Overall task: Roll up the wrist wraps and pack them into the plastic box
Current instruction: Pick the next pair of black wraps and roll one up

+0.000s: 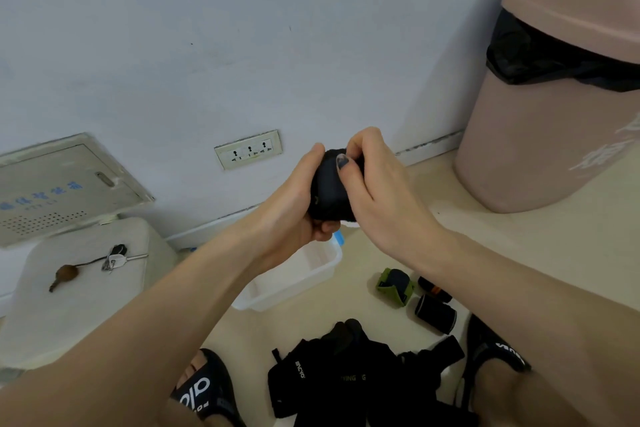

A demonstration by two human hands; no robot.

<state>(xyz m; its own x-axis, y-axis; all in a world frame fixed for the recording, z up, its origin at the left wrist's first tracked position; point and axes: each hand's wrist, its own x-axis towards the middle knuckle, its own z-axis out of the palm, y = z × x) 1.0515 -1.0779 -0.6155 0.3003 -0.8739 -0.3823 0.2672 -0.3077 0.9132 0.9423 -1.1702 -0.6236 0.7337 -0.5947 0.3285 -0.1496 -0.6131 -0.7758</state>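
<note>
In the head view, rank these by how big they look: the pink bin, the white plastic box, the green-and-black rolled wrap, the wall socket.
Largest to smallest:
1. pink bin
2. white plastic box
3. wall socket
4. green-and-black rolled wrap
Socket and wrap look close; their differing distance from the camera makes that order unsure.

black wraps pile (346, 378): "MCYO", "ING G" | left slipper (204, 388): "alo"

Two hands, the left hand (298, 204) and right hand (377, 191), share one dark rolled wrist wrap (329, 191). Three rolled wraps (434, 314) lie on the floor beside one white plastic box (304, 274). Two black sandals (204, 388) and one pink bin (554, 114) complete the count.
</note>
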